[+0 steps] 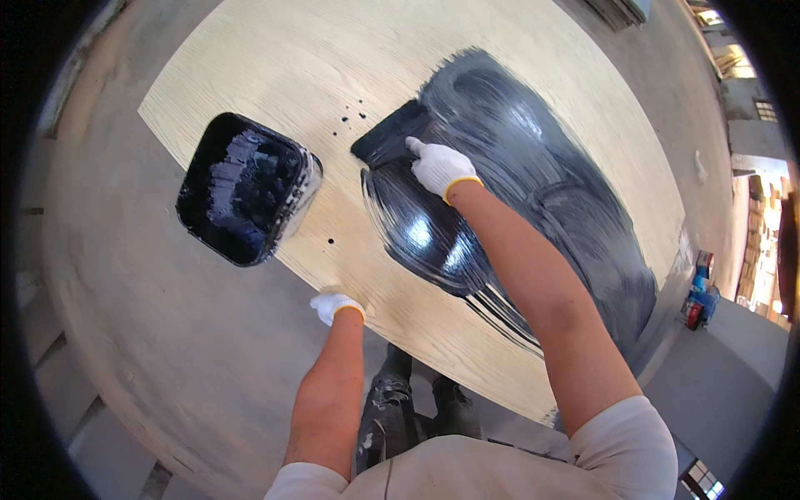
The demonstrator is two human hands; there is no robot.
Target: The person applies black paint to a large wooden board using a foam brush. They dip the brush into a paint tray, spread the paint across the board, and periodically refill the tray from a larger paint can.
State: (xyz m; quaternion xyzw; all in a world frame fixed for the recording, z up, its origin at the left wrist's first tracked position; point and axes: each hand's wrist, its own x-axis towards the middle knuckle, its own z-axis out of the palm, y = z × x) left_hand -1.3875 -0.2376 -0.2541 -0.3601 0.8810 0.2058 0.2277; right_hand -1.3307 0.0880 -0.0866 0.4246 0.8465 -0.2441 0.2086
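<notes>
My right hand (442,169), in a white knit glove with a yellow cuff, is closed on a wide, flat black brush (387,135). The brush lies against a pale wood-grain board, at the left side of a wet black coating (533,158) full of curved streaks. My left hand (337,308), gloved the same way, hangs by the board's near edge with its fingers curled and nothing visible in them. Beyond it, on the left, stands an open square black bucket (242,187), its inner walls smeared with dark paint and its outer side streaked.
The large pale board (275,58) spans the middle, with a few black drips left of the coating. Grey concrete floor (150,292) surrounds it. At the right, beyond the board's corner, sit small blue and red items (700,304). Stacked sheets (617,10) lie at the far top.
</notes>
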